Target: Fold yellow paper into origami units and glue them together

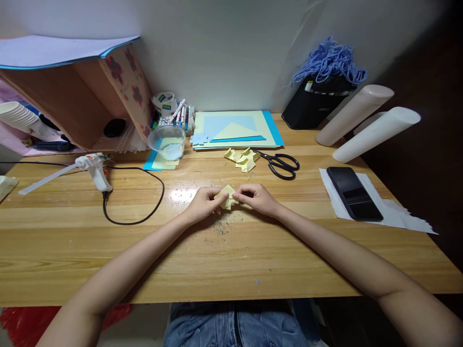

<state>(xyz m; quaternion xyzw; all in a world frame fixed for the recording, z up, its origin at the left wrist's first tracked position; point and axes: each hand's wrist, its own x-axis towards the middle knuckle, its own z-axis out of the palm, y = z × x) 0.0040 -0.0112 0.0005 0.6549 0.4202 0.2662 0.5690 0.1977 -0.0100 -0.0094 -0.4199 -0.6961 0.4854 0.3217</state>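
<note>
A small folded piece of pale yellow paper (227,196) is held above the middle of the wooden table. My left hand (205,204) pinches its left side, the thumb lying on its face. On the right side, my right hand (257,198) grips the paper's edge between thumb and fingers. Beyond the hands lies a small group of folded yellow paper pieces (243,159), touching the tips of black-handled scissors (282,165).
A glue gun (94,172) with a looping black cord lies left. Behind are a clear plastic bowl (167,143), stacked coloured sheets (269,129) and markers (181,115). A phone (353,193), white rolls (376,135) and a black holder (307,106) stand or lie right.
</note>
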